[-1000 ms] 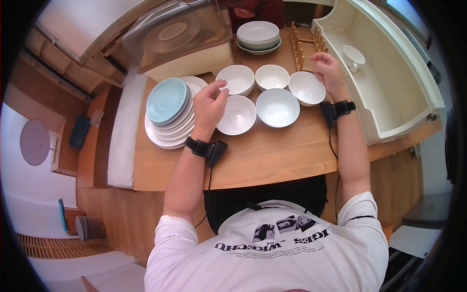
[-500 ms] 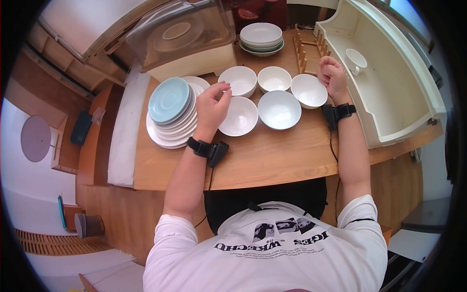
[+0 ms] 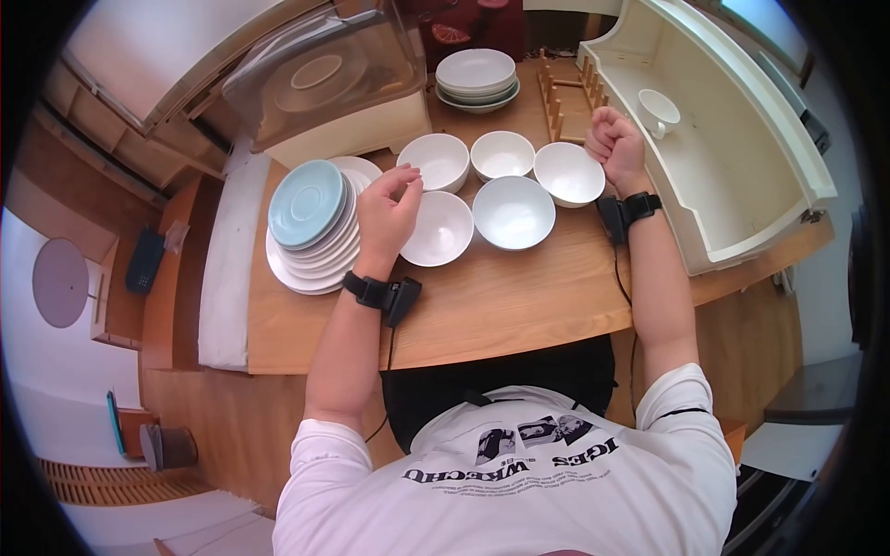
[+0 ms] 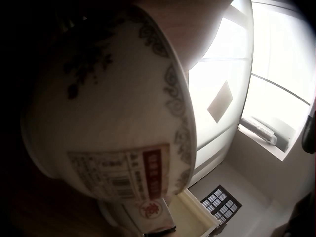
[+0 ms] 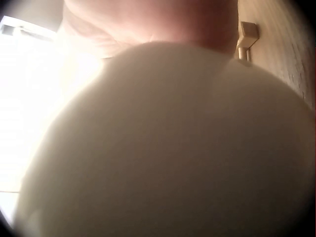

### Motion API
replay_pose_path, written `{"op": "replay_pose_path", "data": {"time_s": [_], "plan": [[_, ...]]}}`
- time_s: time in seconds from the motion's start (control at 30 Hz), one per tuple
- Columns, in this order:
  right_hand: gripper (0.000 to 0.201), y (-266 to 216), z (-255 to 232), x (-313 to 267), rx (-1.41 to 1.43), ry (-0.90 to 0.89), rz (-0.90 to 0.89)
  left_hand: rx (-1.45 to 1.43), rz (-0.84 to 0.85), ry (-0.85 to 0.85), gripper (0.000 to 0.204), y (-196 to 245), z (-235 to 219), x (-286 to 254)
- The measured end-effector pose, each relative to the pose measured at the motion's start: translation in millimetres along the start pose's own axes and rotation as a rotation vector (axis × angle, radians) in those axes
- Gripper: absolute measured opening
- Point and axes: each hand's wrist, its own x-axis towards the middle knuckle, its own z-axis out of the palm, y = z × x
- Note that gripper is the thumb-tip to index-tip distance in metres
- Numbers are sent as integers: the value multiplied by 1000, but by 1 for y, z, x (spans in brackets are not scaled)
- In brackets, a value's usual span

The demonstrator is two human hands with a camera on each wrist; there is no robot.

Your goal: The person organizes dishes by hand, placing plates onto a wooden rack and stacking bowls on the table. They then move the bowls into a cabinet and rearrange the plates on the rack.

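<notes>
Item: 5 white bowls on the wooden surface, set in 2 rows; stack of plates to their left.

Left hand: fingers loosely curled, tips gathered over the rim of the front-left bowl; whether it grips the rim cannot be told. The left wrist view shows a patterned, labelled bowl wall close by.

Right hand: curled into a fist, holding nothing, just beside the back-right bowl.

Handling note: a firm pinch on the rim and a straight lift would likely avoid knocking neighbouring bowls, which nearly touch.
</notes>
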Motion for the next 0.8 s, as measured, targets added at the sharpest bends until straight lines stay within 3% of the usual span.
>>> {"op": "replay_pose_path", "data": {"time_s": [0.8], "plan": [[13,-3,8,-1,-194,14,-5,33,22,9,14,5,0,0]]}}
